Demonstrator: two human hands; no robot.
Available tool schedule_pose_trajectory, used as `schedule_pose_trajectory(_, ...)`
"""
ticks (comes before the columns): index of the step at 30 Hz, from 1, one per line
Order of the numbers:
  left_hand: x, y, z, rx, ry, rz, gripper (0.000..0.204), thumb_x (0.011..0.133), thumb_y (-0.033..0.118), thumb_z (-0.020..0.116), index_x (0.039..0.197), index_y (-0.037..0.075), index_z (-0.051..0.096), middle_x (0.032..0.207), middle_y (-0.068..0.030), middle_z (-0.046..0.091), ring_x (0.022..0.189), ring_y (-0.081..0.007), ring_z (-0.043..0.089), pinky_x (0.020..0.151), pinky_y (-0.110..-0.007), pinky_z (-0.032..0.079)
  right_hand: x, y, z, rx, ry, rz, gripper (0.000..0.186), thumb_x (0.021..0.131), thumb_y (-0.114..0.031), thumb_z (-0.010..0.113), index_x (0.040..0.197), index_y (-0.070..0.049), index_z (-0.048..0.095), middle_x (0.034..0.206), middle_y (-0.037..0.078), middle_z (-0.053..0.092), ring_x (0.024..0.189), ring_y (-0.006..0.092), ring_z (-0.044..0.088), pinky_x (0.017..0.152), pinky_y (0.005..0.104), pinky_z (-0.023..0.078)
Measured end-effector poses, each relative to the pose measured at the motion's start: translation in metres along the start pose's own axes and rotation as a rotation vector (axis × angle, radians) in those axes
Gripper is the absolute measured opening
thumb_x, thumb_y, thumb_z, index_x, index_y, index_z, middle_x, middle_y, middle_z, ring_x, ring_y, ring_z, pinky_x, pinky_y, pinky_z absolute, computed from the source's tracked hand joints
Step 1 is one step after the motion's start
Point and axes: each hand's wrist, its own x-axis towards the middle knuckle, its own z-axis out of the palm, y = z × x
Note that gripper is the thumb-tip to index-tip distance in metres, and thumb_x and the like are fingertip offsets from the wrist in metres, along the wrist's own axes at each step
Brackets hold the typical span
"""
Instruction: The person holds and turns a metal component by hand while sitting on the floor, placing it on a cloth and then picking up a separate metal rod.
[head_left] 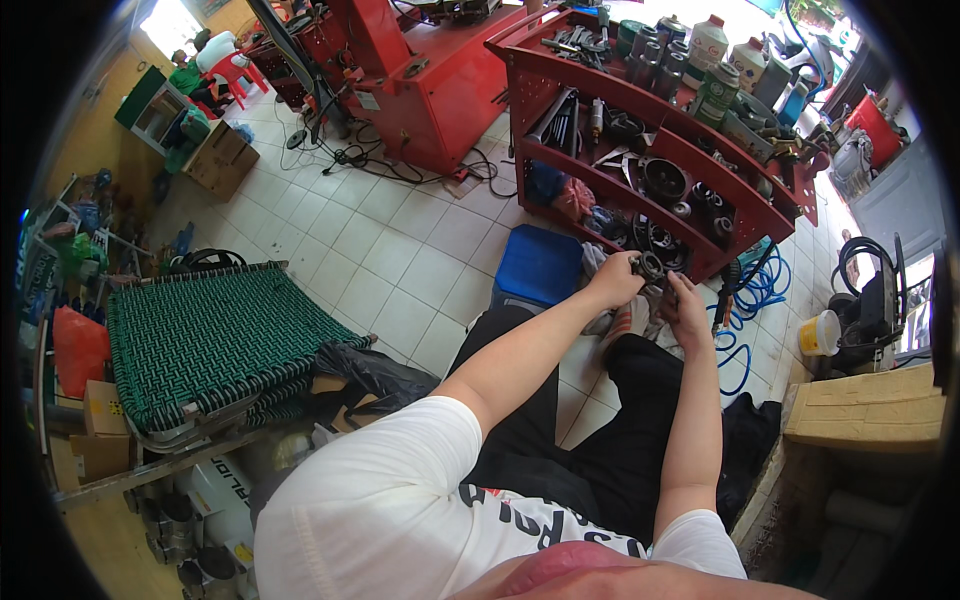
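Note:
Both arms reach forward over my knees in black trousers. My left hand (615,280) is closed on a small dark round metal part (650,267), held in front of the lowest shelf of a red metal rack (640,165). My right hand (687,303) grips the same part from the right side, its fingers partly hiding it. A pale rag (632,318) lies just below the hands. The rack's shelves hold bearings, rings and other dark machine parts.
A blue plastic box (540,265) stands on the white tiled floor left of my hands. A blue coiled hose (755,290) lies to the right. A green woven cot (205,335) is at left, a red machine (430,80) behind, cardboard (865,405) at right.

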Motion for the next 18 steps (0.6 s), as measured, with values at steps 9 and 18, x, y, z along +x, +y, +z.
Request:
schedule_pose_trajectory(9,0.002,-0.002,0.003,0.01,0.019,0.015,0.028,0.08,0.004,0.06,0.106,0.0,0.071,0.093,-0.0151,0.075,0.086,-0.0222,0.07,0.08,-0.036,0.052,0.001,0.002,-0.002,0.084,0.048,0.077,0.03,0.103,-0.04,0.059,0.089,-0.014,0.059,0.062,-0.007,0.041,0.046,0.0079,0.036,0.053,0.0299,0.043)
schedule_pose_trajectory(18,0.001,-0.003,-0.002,0.001,0.009,-0.033,0.027,0.081,0.005,0.061,0.105,0.0,0.071,0.092,-0.015,0.075,0.086,-0.0221,0.07,0.08,-0.036,0.052,-0.003,-0.003,0.009,0.029,0.021,-0.043,0.019,0.103,-0.03,0.062,0.094,-0.014,0.058,0.062,-0.009,0.038,0.048,0.0062,0.036,0.053,0.0286,0.042)
